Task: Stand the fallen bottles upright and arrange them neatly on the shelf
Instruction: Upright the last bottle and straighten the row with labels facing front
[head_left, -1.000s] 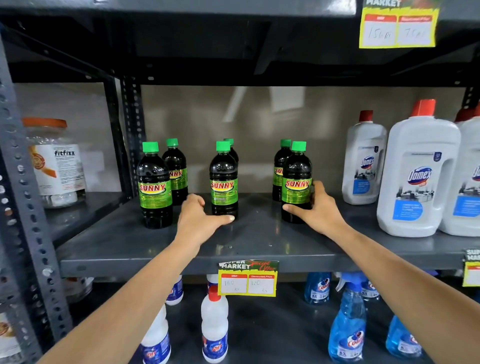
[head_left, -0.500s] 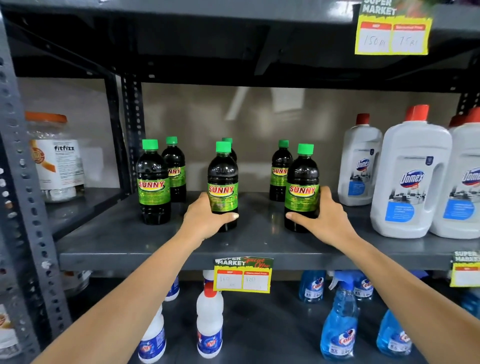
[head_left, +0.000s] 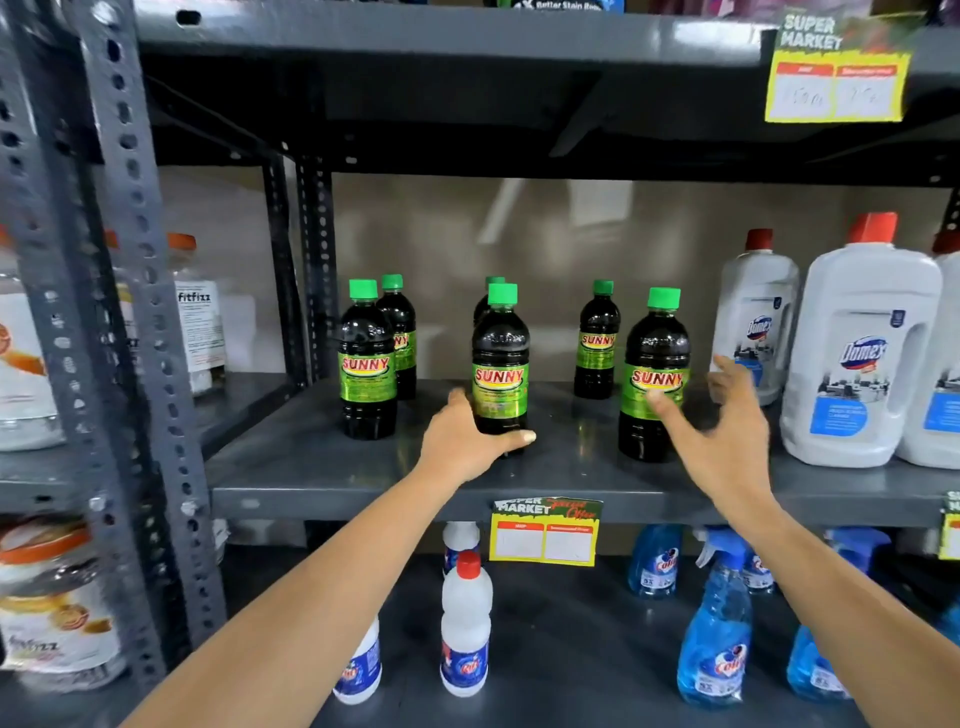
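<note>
Several dark SUNNY bottles with green caps stand upright on the grey shelf in two rows. My left hand wraps the base of the front middle bottle. The front right bottle stands free; my right hand hovers just right of it with fingers spread, not touching. The front left bottle stands alone. Behind the front row are a back left bottle, a back right bottle and a back middle bottle, mostly hidden.
White Domex jugs with red caps crowd the shelf's right side. A perforated steel upright bounds the left, with fitfizz jars beyond. Price tag hangs on the shelf edge. Spray bottles and white bottles stand below.
My right hand has let go of the front right bottle and opened, drawing back to its right. The left hand keeps hold of the front middle bottle, which slid forward. The camera moved closer.
</note>
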